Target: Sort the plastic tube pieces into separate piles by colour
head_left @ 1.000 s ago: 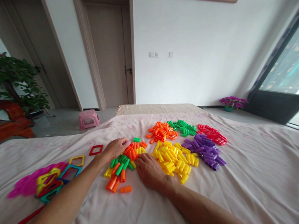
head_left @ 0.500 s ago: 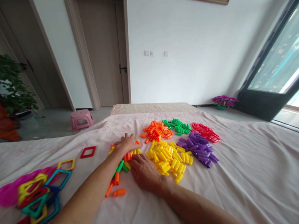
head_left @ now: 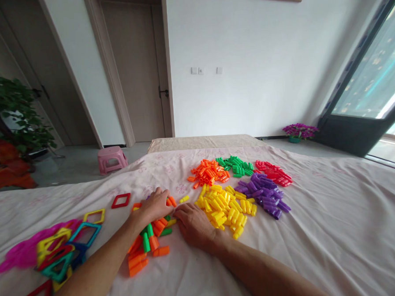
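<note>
Tubular pieces, heaped by colour: an orange heap [head_left: 209, 173], a green heap [head_left: 237, 165], a red heap [head_left: 274, 172], a purple heap [head_left: 265, 194] and a yellow heap [head_left: 220, 203] — plus a mixed heap [head_left: 137, 260] of orange, green and some yellow. Flat shapes at left comprise a red frame [head_left: 121, 195], a yellow frame [head_left: 95, 211], a blue frame [head_left: 95, 236] and a magenta piece [head_left: 19, 254], all on a cloth [head_left: 321, 230] in pale pink with faint pink flower motifs. Surroundings: white wall [head_left: 251, 43], grey-brown door [head_left: 134, 76], pink stool [head_left: 112, 153], green plant [head_left: 19, 100], reddish-orange seat [head_left: 6, 160] — also magenta flowers [head_left: 300, 130] in a green pot [head_left: 294, 140].
</note>
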The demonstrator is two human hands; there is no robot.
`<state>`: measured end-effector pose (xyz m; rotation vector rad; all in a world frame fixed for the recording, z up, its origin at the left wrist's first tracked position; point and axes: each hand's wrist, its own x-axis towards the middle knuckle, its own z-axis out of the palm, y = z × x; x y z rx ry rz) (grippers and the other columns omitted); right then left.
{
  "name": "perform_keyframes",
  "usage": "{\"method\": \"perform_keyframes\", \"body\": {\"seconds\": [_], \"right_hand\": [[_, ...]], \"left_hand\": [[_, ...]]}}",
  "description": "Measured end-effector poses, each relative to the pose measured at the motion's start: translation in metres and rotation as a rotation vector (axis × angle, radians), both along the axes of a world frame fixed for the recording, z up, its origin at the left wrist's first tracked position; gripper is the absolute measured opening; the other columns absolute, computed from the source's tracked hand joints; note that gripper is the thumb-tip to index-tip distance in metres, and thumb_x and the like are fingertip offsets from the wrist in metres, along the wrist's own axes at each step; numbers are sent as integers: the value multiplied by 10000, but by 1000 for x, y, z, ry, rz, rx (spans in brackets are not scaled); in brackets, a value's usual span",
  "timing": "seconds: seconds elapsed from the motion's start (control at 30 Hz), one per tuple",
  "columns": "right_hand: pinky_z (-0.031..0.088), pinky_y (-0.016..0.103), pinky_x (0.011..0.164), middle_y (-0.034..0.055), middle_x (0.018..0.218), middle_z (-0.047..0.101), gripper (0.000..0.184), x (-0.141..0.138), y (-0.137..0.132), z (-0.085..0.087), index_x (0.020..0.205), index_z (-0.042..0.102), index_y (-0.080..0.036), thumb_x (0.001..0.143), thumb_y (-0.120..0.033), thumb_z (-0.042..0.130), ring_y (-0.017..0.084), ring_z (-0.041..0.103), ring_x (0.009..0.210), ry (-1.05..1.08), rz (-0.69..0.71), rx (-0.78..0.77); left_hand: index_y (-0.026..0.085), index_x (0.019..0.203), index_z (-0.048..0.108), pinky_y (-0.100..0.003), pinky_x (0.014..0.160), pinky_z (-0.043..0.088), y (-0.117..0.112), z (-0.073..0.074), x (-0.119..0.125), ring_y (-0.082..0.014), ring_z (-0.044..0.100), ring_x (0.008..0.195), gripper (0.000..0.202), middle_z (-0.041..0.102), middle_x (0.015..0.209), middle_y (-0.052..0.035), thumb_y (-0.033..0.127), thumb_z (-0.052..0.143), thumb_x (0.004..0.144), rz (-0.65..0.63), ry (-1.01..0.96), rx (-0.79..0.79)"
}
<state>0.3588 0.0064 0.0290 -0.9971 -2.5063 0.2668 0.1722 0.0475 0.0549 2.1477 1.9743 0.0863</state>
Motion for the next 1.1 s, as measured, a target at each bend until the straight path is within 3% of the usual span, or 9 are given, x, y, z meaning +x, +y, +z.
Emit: {"method": "perform_keyframes", "body": {"seconds": [0.1, 0.17, 0.3, 0.43, 0.53, 0.73, 1.0, 1.1], "right_hand": [[430, 278, 855, 50, 1003, 657, 161, 0, 1, -1, 973, 647, -188, 912, -158, 502, 172, 571, 929, 0, -15, -18], [430, 277, 848, 47, 980, 656, 167, 0, 1, -2, 966, 649, -191, 891, -136, 510, 172, 572, 915, -10, 0, -18], [425, 282, 891, 50, 1033, 660, 226, 0, -1, -3, 1026, 645, -199, 860, -111, 518, 176, 574, 957, -13, 34, 0], [415, 281, 939, 59, 1122, 650, 231, 1, 1, -4, 1047, 643, -193, 868, -122, 515, 178, 565, 1024, -4, 38, 14], [421, 275, 920, 55, 1102, 654, 219, 1, 2, -5, 1037, 646, -197, 877, -130, 513, 174, 565, 1012, -3, 45, 15], [426, 250, 820, 24, 984, 669, 225, 2, 1, -3, 992, 657, -214, 852, -99, 523, 155, 578, 888, 14, 69, 3], [417, 250, 811, 27, 961, 670, 236, 4, -1, 1, 987, 667, -212, 845, -94, 519, 156, 580, 890, -20, 57, -12], [409, 256, 794, 24, 961, 661, 214, 4, -1, 1, 972, 662, -216, 851, -106, 524, 156, 569, 880, -26, 54, 8]], "left_hand": [[215, 1074, 595, -489, 876, 476, -9, 3, -4, -343, 591, 1107, 397, 574, 1226, -147, 378, 576, 712, -21, 6, -11], [249, 1193, 575, -523, 949, 439, -7, 2, -2, -353, 543, 1201, 481, 533, 1343, -142, 355, 584, 724, -62, -5, 21], [296, 1380, 483, -479, 1119, 313, 8, -6, 9, -291, 333, 1425, 560, 339, 1569, -93, 296, 527, 822, -355, -118, 122], [226, 1255, 566, -343, 1072, 381, 16, -8, 17, -205, 511, 1274, 437, 581, 1359, -89, 170, 467, 833, -551, -169, 95], [224, 1104, 605, -284, 966, 439, 10, -4, 16, -177, 606, 1081, 324, 670, 1141, -58, 143, 465, 822, -567, -168, 102], [227, 895, 630, -274, 859, 456, -10, 5, 5, -186, 632, 932, 147, 672, 1015, -45, 183, 546, 782, -569, -118, 112], [271, 783, 679, -266, 906, 452, -26, 14, -2, -174, 639, 950, 257, 712, 989, -15, 123, 469, 801, -494, -170, 54], [274, 903, 717, -318, 1034, 403, -34, 12, -9, -185, 597, 1106, 372, 684, 1176, -23, 86, 409, 809, -389, -213, 238]]}}
